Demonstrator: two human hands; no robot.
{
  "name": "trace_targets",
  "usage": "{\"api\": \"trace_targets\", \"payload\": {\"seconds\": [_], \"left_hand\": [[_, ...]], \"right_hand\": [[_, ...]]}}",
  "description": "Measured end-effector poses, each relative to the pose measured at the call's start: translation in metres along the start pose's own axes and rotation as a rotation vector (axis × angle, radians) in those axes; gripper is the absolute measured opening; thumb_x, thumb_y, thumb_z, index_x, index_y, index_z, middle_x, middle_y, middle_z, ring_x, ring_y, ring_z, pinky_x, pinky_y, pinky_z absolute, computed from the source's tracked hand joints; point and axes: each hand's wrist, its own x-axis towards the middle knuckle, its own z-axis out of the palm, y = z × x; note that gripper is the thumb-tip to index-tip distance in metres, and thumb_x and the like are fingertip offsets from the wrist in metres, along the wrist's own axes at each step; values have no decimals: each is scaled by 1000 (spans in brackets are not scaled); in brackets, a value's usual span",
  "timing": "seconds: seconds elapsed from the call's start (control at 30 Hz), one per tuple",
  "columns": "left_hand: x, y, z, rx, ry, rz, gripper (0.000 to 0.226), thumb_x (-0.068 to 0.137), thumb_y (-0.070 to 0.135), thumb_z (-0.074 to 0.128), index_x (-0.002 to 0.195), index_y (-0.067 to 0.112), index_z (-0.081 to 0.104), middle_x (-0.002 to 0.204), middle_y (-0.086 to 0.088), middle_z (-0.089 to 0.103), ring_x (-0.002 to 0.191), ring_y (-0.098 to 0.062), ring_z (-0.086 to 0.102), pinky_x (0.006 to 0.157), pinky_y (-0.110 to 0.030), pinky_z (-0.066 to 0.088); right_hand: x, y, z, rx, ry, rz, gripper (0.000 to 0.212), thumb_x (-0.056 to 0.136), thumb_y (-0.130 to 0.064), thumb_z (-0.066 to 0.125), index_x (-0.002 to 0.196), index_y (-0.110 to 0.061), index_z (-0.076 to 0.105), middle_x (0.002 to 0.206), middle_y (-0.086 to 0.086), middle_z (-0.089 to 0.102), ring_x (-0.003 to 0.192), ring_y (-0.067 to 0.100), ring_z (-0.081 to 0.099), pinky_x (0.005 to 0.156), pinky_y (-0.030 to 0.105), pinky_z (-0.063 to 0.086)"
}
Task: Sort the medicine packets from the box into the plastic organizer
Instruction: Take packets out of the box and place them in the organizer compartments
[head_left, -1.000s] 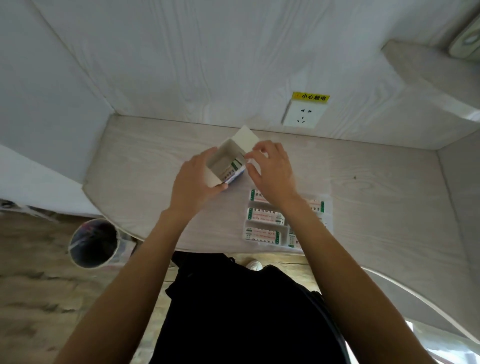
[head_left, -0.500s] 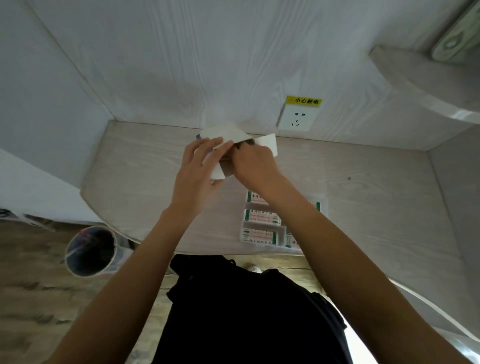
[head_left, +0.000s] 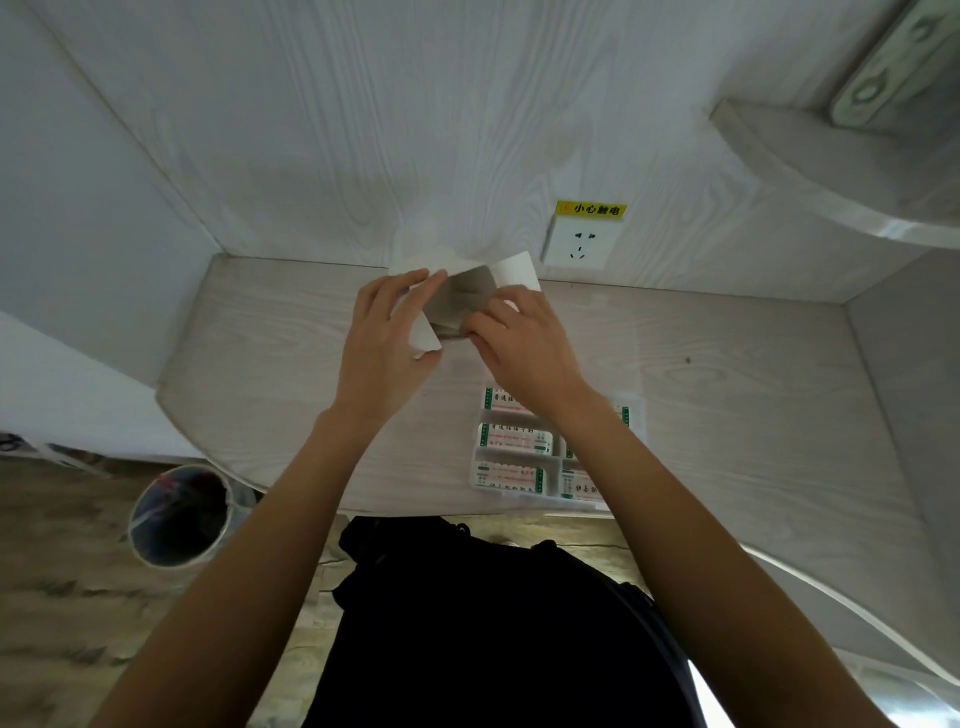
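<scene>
**A:** What does the head camera show?

**B:** It looks down at a pale wood-grain tabletop (head_left: 270, 332) set in a corner. Both bare forearms reach forward from the bottom of the frame. The hands meet over the far part of the tabletop, around a small white box (head_left: 462, 296) with its flaps open.

**A:** How are the hands placed?

**B:** The left hand (head_left: 382, 348) grips the box's left side, fingers curled over the top flap and thumb on the near edge. The right hand (head_left: 524, 343) has its fingertips at the box's opening, pressed against the grey inside. I cannot tell whether they pinch a packet; nothing inside the box is clear.

**A:** And the organizer?

**B:** The plastic organizer (head_left: 558, 460) is clear and lies on the tabletop near the front edge, below the right wrist, which hides part of it. Its compartments hold medicine packets (head_left: 514, 439), white with green and red print, lying flat. The box is held apart from it, farther back.

**A:** Anything else?

**B:** A white wall socket (head_left: 579, 244) with a yellow warning label (head_left: 591, 210) sits on the back wall, just right of the box. A round bin (head_left: 179, 514) stands on the floor at lower left. The person's dark clothing (head_left: 493, 623) fills the bottom centre.
</scene>
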Motion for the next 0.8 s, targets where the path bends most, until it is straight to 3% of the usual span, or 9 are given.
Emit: {"api": "trace_targets", "payload": {"seconds": [0.1,0.27,0.43,0.57,0.67,0.8], "left_hand": [[0,3,2,1,-6,4,74,62,10,77,132,15,51,125,-7,55,113,-25,44,97,-22,34],[-2,4,5,23,-37,4,76,62,11,80,132,15,50,125,-7,55,114,-25,43,96,-21,32],[-5,6,8,9,-60,-9,78,62,12,80,133,15,48,127,-6,53,115,-25,42,96,-21,33],[-7,5,10,6,-70,-31,78,63,12,80,134,14,48,127,-7,53,115,-25,42,95,-26,37],[-10,4,11,-20,-92,-112,79,63,12,80,134,15,47,126,-6,53,114,-27,44,93,-25,36],[-16,2,10,-55,-128,-208,78,64,13,80,134,13,47,127,-7,54,115,-29,45,92,-32,39]], "right_hand": [[-8,0,4,15,-102,-8,20,77,-2,66,94,-13,64,94,5,64,81,24,61,69,33,46],[-15,0,8,68,-120,74,38,69,7,70,99,-16,65,100,2,67,87,25,63,73,36,49],[-18,3,6,193,-8,101,39,64,13,72,93,-13,70,91,4,69,77,25,62,54,33,54],[-23,9,2,223,123,108,33,71,7,73,98,-11,72,88,5,71,70,22,65,52,32,54],[-23,12,-6,351,246,251,17,84,-7,67,100,-9,72,89,5,72,73,16,67,60,28,55],[-27,15,-20,527,308,570,21,86,-7,64,106,-8,69,91,1,71,73,6,63,65,15,54]]}}
